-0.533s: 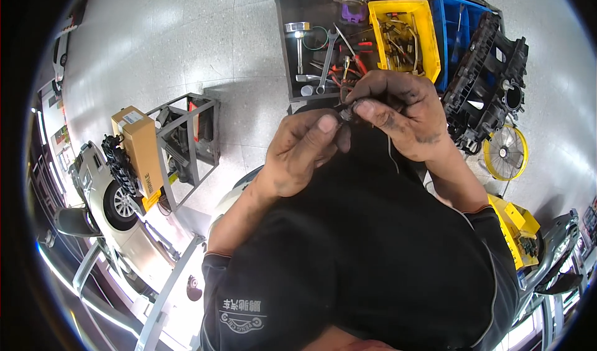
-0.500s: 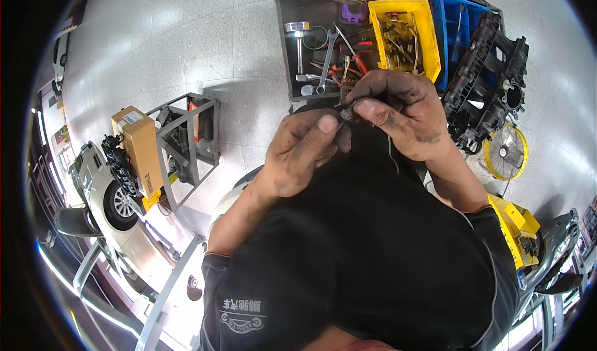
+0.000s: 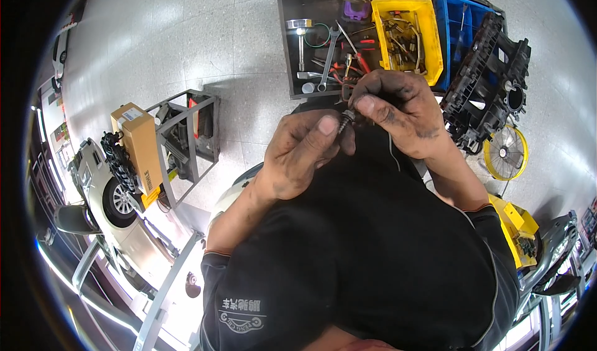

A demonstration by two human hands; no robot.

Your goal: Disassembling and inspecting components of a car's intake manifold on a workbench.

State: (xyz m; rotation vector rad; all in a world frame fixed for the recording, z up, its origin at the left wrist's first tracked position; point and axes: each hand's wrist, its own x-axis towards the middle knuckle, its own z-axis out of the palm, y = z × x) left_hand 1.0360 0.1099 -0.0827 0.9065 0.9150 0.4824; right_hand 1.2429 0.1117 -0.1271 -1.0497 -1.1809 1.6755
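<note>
Small dark screw (image 3: 344, 125) in front of yellow bin (image 3: 437, 43), left of it, on wearer's side. Left hand (image 3: 295, 155) pinches ridged shank between thumb and fingers; right hand (image 3: 407, 114) pinches upper, head end. Looks light, stiff, hard to break; grimy skin suggests oily, slippery surface. Best hold probably head, or shank's middle, thumb against finger. Versus half second ago: shank, mostly hidden and blurred then, now shows clearly, tilted between hands.

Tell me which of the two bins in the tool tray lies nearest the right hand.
The yellow bin, just beyond the right hand; the blue bin sits farther right.
</note>
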